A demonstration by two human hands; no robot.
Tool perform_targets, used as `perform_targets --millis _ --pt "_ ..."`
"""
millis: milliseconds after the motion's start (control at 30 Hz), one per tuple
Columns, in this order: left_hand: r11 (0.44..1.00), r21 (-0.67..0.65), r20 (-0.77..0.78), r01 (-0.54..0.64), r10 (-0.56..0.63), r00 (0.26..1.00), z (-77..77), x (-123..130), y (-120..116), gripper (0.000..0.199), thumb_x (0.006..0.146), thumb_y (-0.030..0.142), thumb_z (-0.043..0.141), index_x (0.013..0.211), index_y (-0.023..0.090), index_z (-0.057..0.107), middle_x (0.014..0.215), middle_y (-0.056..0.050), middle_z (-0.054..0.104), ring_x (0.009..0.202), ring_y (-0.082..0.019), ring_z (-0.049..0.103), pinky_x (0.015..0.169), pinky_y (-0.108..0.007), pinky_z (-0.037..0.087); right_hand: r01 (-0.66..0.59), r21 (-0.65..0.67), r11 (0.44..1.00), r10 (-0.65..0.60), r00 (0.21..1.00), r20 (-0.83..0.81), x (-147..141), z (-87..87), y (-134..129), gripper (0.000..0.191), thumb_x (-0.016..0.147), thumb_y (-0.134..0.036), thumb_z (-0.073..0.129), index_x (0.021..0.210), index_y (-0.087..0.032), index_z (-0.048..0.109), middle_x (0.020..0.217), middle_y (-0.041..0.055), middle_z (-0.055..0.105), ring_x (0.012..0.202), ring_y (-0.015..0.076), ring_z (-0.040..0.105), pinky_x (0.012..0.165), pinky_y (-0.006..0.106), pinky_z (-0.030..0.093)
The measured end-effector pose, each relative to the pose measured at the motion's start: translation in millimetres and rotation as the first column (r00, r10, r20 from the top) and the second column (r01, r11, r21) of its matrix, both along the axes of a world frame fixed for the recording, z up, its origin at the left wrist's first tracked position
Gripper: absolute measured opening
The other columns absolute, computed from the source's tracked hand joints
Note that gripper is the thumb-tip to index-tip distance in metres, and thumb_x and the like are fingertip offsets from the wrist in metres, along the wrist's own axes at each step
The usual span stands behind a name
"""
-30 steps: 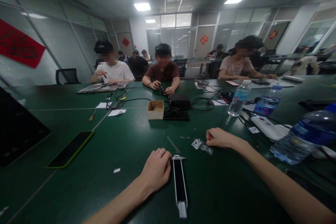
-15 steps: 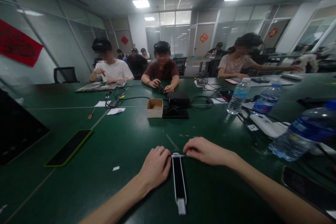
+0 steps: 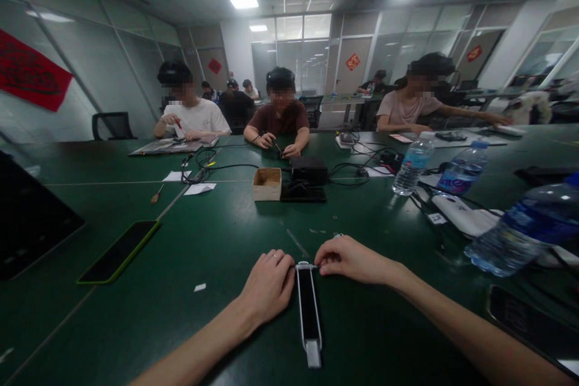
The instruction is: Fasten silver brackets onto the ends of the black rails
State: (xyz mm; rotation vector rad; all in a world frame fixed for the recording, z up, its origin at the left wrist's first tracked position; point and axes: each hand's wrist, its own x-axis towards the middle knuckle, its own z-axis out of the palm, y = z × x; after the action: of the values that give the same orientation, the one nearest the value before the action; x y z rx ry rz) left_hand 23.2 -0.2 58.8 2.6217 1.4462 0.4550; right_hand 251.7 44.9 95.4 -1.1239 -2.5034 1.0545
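On the green table in front of me lies a narrow white-framed device with a black inset (image 3: 308, 307). It has a pale tab at its near end and a thin crossbar at its far end. My left hand (image 3: 270, 282), with a ring on one finger, is closed against the left end of the crossbar, thumb along the frame's left side. Thumb and fingers of my right hand (image 3: 346, 258) pinch at the crossbar's right end. Both sets of fingertips partly hide what they grip. Beyond my right hand lies a small metal ring (image 3: 338, 234).
A phone in a green case (image 3: 120, 252) lies left, near a white scrap (image 3: 199, 287). A small open box (image 3: 266, 186) stands ahead beside a black device (image 3: 308, 171). Water bottles (image 3: 520, 232), cables and another phone (image 3: 529, 322) occupy the right. Several people sit across the table.
My right hand's fingers have shifted slightly at the crossbar's end. My left hand and the device stay in nearly the same place.
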Motion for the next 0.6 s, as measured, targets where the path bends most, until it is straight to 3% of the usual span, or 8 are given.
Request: perform_targets --millis 233,600 --pt "1.000 0.012 0.004 -0.003 0.003 1.000 -1.7 -0.4 -0.7 0.016 0.095 0.019 0.039 0.093 0.019 0.055 0.091 -0.006 0.059 0.085 -0.022 0.053 0.076 -0.035 0.043 0.010 0.079 0.997 -0.009 1.000 -0.019 -2.3 -4.0 -1.1 0.012 0.083 -0.026 0.067 0.092 -0.018 0.071 0.081 0.0005 0.069 0.073 0.0146 0.061 0.066 0.024 0.045" --pt "1.000 0.014 0.001 -0.003 0.003 1.000 -1.9 -0.7 0.8 0.017 0.095 0.019 0.038 0.093 0.018 0.055 0.091 -0.006 0.058 0.083 -0.022 0.053 0.075 -0.035 0.043 0.045 0.031 0.999 -0.043 0.997 -0.065 -0.1 -14.0 2.0 0.019 0.079 -0.031 0.071 0.093 -0.018 0.068 0.084 -0.0004 0.065 0.073 0.0131 0.059 0.066 0.024 0.047"
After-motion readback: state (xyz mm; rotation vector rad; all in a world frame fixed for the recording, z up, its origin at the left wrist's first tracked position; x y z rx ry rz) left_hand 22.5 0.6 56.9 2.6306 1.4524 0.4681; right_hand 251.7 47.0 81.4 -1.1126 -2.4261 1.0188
